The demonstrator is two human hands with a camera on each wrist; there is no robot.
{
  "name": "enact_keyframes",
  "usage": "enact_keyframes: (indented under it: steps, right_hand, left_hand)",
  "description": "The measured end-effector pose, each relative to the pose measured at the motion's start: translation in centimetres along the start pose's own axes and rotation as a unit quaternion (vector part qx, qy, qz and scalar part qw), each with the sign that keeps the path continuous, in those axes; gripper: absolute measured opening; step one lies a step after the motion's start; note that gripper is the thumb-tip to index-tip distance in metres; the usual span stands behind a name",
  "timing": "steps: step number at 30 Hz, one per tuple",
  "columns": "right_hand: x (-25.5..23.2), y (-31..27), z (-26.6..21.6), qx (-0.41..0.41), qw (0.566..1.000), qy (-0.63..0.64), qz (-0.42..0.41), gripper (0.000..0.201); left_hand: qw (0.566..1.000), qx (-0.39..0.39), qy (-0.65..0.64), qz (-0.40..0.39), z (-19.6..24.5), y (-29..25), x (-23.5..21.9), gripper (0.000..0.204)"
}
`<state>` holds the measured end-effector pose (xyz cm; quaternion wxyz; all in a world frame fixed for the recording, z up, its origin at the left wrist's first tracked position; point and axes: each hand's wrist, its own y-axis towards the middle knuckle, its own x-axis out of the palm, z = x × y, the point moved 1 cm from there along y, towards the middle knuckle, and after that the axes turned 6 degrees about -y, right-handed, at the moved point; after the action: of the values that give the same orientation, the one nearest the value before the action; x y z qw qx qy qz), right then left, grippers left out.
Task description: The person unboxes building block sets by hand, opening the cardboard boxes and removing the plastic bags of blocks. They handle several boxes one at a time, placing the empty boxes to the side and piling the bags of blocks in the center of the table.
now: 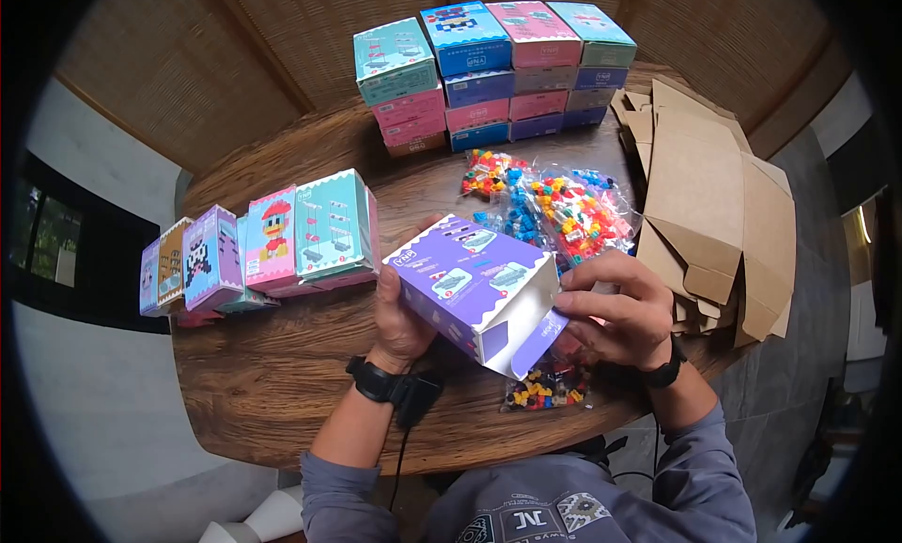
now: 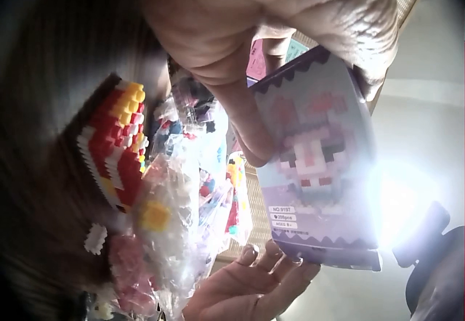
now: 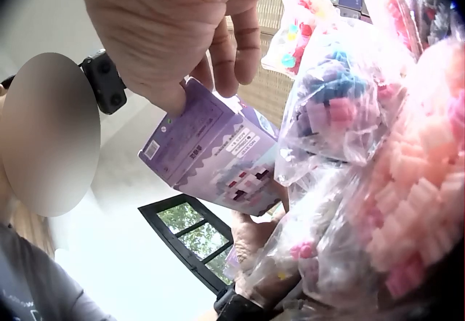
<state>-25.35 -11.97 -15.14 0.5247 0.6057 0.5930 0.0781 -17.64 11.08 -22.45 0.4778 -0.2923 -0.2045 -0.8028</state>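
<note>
A purple toy-brick box [image 1: 470, 271] is held tilted above the table, its near end open and the white inside showing. My left hand [image 1: 401, 322] grips the box by its left side, thumb on the near face. At the open end, my right hand [image 1: 620, 308] pinches the edge by the purple end flap [image 1: 543, 341], which hangs outward. The left wrist view shows a pixel animal picture on the box [image 2: 316, 157]. From the right wrist, a barcode side of the box [image 3: 218, 150] is visible below the right fingers.
Clear bags of coloured bricks [image 1: 583, 214] lie behind the box, another bag [image 1: 545, 391] below it. Stacked toy boxes [image 1: 479, 50] stand at the back, more boxes [image 1: 324, 228] at left. Flattened brown cardboard [image 1: 695, 195] is piled on the right of the wooden table [image 1: 282, 374].
</note>
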Motion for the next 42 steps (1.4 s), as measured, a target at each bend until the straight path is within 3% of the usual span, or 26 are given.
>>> enact_keyframes:
  steps: [34, 42]
  right_hand:
    - [0.39, 0.36, -0.15, 0.039, 0.998, -0.046, 0.008, 0.034]
    - [0.79, 0.12, -0.04, 0.036, 0.996, -0.059, 0.049, 0.038]
  left_hand:
    - [1.000, -0.002, -0.003, -0.003, -0.05, 0.03, 0.21, 0.101]
    - [1.000, 0.007, 0.018, -0.022, -0.15, 0.18, -0.18, 0.102]
